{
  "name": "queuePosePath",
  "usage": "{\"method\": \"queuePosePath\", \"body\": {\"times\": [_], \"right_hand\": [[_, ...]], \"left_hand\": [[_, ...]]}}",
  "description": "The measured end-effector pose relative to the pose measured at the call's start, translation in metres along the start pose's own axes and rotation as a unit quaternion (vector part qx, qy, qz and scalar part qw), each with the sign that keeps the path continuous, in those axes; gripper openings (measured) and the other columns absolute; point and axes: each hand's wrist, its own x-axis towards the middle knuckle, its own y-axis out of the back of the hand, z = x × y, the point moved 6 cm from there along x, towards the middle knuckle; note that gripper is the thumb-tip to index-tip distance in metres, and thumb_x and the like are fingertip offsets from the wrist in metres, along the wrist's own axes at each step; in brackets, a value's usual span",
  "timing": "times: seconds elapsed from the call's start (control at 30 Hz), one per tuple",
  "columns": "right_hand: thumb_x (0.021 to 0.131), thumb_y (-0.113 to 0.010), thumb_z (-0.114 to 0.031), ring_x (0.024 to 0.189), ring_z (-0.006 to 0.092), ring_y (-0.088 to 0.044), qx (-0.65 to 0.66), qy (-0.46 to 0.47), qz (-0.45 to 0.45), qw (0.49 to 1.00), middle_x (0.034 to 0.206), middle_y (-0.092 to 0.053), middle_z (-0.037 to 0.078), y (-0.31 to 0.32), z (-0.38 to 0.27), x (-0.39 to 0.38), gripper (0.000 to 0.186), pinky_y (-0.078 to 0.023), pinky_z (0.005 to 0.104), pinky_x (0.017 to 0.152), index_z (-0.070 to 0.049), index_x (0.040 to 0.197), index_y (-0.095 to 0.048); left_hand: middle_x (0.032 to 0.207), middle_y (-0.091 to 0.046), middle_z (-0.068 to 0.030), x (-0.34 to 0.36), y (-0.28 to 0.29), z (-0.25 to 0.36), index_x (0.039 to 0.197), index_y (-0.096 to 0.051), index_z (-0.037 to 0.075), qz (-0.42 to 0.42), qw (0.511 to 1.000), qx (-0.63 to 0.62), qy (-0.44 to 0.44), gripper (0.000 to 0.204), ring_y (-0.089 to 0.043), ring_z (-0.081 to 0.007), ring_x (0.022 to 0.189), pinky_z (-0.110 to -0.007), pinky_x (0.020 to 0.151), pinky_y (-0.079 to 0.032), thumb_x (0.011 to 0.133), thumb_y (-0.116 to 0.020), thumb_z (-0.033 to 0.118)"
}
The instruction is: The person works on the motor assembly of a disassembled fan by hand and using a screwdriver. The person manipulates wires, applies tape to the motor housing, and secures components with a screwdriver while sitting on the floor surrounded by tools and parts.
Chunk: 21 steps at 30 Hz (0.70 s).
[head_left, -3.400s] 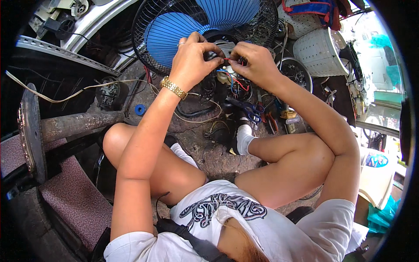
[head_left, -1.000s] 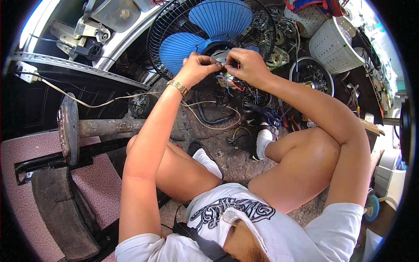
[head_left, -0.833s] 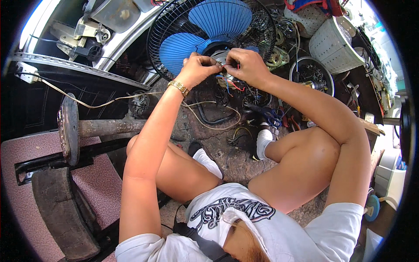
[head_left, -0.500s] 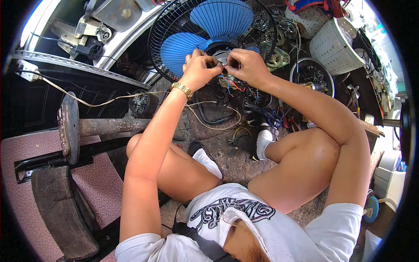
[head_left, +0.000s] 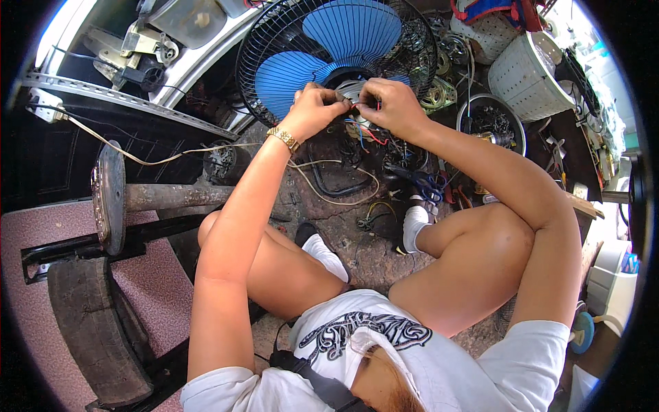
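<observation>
A fan (head_left: 351, 31) with blue blades inside a black wire cage stands in front of me. At its near side, both hands meet over a cluster of red and blue wires (head_left: 374, 136). My left hand (head_left: 315, 108), with a gold watch or bracelet at its wrist, pinches a thin wire between thumb and fingertips. Close beside it, my right hand (head_left: 392, 104) is closed in a pinch on a red wire. The fingertips nearly touch, and the exact spot where the wires come together is too small to make out.
Blue-handled scissors (head_left: 428, 185) and red-handled pliers (head_left: 463, 197) lie near my foot. A metal bowl (head_left: 524, 134) of small parts stands at right, by a white perforated basket (head_left: 525, 82). A white cord (head_left: 137, 161) runs from the left. A round-based metal stand (head_left: 113, 199) lies on its side.
Both hands stay at the same place with slight finger movement; the left fingers have shifted a little. The whole view has moved very slightly.
</observation>
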Motion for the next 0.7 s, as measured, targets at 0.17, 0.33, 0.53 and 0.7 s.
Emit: {"method": "queuePosePath", "body": {"times": [0.17, 0.33, 0.53, 0.7], "right_hand": [[0.076, -0.073, -0.014, 0.072, 0.0302, -0.064, -0.003, -0.010, -0.004, 1.000, 0.080, -0.063, 0.013, 0.000, -0.001, 0.000, 0.018, -0.049, 0.0385, 0.065, 0.000, 0.082, -0.062], [0.076, -0.073, -0.014, 0.071, 0.0296, -0.064, -0.005, 0.002, 0.001, 1.000, 0.079, -0.063, 0.013, 0.001, -0.002, 0.000, 0.019, -0.049, 0.0380, 0.065, 0.000, 0.082, -0.062], [0.073, -0.072, -0.017, 0.077, 0.0324, -0.065, -0.001, -0.016, -0.005, 1.000, 0.081, -0.065, 0.012, 0.000, -0.001, 0.000, 0.018, -0.050, 0.0421, 0.067, -0.003, 0.081, -0.064], [0.075, -0.073, -0.018, 0.076, 0.0312, -0.066, 0.004, -0.016, -0.014, 1.000, 0.081, -0.066, 0.012, 0.003, 0.003, -0.001, 0.019, -0.051, 0.0410, 0.067, -0.003, 0.081, -0.065]], "left_hand": [[0.120, -0.057, -0.0207, 0.003, -0.004, -0.005, 0.099, -0.077, 0.014, -0.027, 0.999, -0.002, 0.019, 0.042, -0.047, -0.0403, 0.118, -0.049, 0.105, -0.038, 0.077, -0.073, 0.050], [0.119, -0.057, -0.0182, -0.001, -0.005, 0.002, 0.097, -0.077, 0.013, 0.013, 0.999, 0.046, 0.002, 0.039, -0.047, -0.0385, 0.117, -0.049, 0.103, -0.039, 0.076, -0.072, 0.045], [0.118, -0.057, -0.0160, -0.008, -0.002, 0.015, 0.099, -0.077, 0.011, 0.049, 0.995, 0.083, -0.019, 0.036, -0.048, -0.0357, 0.116, -0.046, 0.101, -0.039, 0.075, -0.073, 0.038], [0.110, -0.059, -0.0162, -0.010, 0.003, 0.019, 0.099, -0.076, 0.007, 0.039, 0.996, 0.063, -0.042, 0.031, -0.052, -0.0322, 0.110, -0.042, 0.101, -0.039, 0.079, -0.076, 0.031]]}}
